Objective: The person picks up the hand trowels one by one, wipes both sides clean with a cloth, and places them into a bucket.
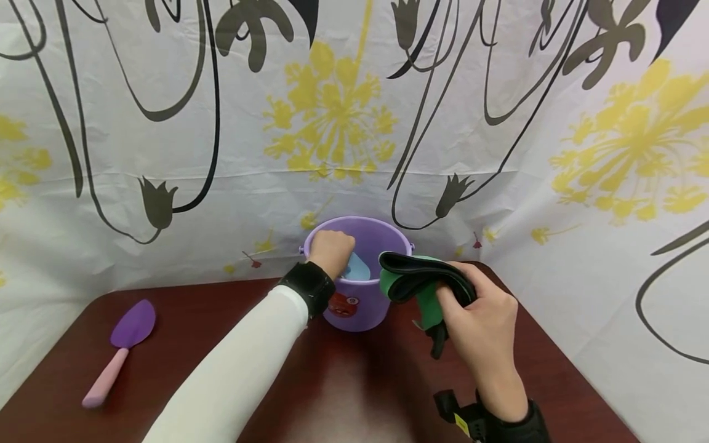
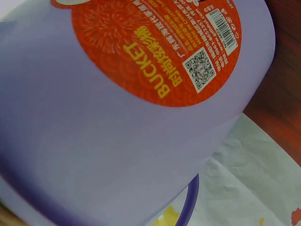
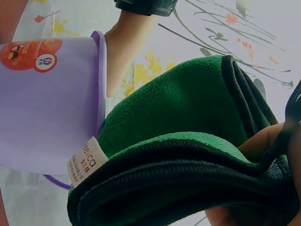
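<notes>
My left hand [image 1: 331,252] reaches over the near left rim of a purple bucket [image 1: 362,311]. It appears to grip a smooth light blue object [image 1: 357,267] inside; the fingertips are hidden, and the object's kind cannot be told. To the right of the bucket, my right hand [image 1: 482,320] holds a folded green towel [image 3: 169,103] with black edging, thumb on the near side. The towel's front fold overlaps the bucket's right rim in the head view. A white tag [image 3: 87,162] sticks out from its edge in the right wrist view.
A garden trowel [image 1: 133,326] with a purple blade and pink handle lies at the left of the dark red-brown table [image 1: 188,320]. Behind the table hangs a white patterned sheet [image 1: 238,147]. The bucket stands near the table's back edge.
</notes>
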`<act>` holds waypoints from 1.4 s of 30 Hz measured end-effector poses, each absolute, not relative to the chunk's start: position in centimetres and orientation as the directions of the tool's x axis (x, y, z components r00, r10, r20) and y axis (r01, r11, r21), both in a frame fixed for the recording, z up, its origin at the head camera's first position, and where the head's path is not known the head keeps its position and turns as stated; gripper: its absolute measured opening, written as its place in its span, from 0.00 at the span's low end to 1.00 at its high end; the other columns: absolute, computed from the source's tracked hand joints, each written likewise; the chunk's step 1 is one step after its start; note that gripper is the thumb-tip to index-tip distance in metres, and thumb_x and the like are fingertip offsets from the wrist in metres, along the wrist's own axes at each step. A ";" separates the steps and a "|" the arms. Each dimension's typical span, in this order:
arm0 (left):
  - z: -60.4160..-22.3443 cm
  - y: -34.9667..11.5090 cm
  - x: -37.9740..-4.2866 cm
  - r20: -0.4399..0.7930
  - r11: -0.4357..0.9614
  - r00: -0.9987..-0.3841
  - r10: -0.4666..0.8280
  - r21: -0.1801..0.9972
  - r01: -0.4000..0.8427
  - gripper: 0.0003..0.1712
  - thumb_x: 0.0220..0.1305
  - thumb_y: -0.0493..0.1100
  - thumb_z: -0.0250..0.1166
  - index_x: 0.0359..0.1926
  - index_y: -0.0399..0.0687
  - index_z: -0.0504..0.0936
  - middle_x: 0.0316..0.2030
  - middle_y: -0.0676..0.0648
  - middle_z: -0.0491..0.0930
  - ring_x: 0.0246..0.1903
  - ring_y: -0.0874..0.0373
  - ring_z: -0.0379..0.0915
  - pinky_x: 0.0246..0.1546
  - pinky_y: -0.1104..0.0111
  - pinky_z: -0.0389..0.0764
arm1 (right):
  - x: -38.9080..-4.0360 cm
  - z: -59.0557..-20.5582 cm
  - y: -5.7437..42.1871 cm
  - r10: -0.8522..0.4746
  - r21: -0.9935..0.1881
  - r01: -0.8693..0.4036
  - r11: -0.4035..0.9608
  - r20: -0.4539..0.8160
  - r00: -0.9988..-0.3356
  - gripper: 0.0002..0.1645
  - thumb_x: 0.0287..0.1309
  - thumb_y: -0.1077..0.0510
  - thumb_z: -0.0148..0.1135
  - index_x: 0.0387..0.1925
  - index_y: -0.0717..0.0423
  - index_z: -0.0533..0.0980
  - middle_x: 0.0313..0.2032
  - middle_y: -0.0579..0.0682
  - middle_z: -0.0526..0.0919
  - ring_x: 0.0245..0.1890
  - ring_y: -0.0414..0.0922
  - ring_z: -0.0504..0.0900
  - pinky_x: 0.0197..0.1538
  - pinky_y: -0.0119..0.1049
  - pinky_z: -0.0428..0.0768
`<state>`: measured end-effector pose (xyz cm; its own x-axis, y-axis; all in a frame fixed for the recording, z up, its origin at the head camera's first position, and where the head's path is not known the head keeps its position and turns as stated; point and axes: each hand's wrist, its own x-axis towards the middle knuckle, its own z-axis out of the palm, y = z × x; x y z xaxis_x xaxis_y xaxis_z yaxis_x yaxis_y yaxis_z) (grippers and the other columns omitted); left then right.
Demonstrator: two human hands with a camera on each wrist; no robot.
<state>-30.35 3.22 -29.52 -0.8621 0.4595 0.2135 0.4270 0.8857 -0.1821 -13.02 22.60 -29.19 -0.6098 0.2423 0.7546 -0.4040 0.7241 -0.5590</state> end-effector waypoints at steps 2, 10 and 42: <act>-29.7 3.3 -30.4 0.204 0.885 -0.864 0.459 -0.182 0.427 0.08 0.63 0.33 0.64 0.33 0.48 0.88 0.36 0.46 0.89 0.37 0.46 0.86 0.37 0.55 0.86 | -13.0 -29.2 22.6 0.244 -0.562 -0.397 0.726 0.750 -0.615 0.14 0.56 0.68 0.64 0.40 0.48 0.86 0.13 0.43 0.74 0.09 0.31 0.55 0.14 0.30 0.57; -30.2 3.6 -30.3 0.196 0.880 -0.859 0.473 -0.143 0.452 0.07 0.58 0.30 0.66 0.33 0.46 0.88 0.34 0.45 0.89 0.36 0.46 0.86 0.36 0.53 0.86 | -13.2 -29.3 22.5 0.242 -0.565 -0.392 0.726 0.743 -0.624 0.14 0.56 0.68 0.65 0.40 0.48 0.86 0.13 0.42 0.75 0.09 0.31 0.56 0.15 0.30 0.58; -30.5 3.9 -31.2 -0.016 0.888 -0.888 0.459 -0.026 0.459 0.05 0.59 0.38 0.70 0.37 0.45 0.86 0.42 0.44 0.88 0.43 0.46 0.85 0.44 0.49 0.84 | -13.3 -29.4 22.2 0.243 -0.570 -0.377 0.730 0.732 -0.637 0.17 0.54 0.69 0.65 0.40 0.46 0.86 0.10 0.39 0.68 0.10 0.30 0.53 0.15 0.30 0.58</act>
<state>-31.20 3.93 -30.48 -0.8882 0.4591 -0.0161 0.4594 0.8879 -0.0258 -13.26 22.16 -29.42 -0.6370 0.2426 0.7317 -0.3769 0.7301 -0.5701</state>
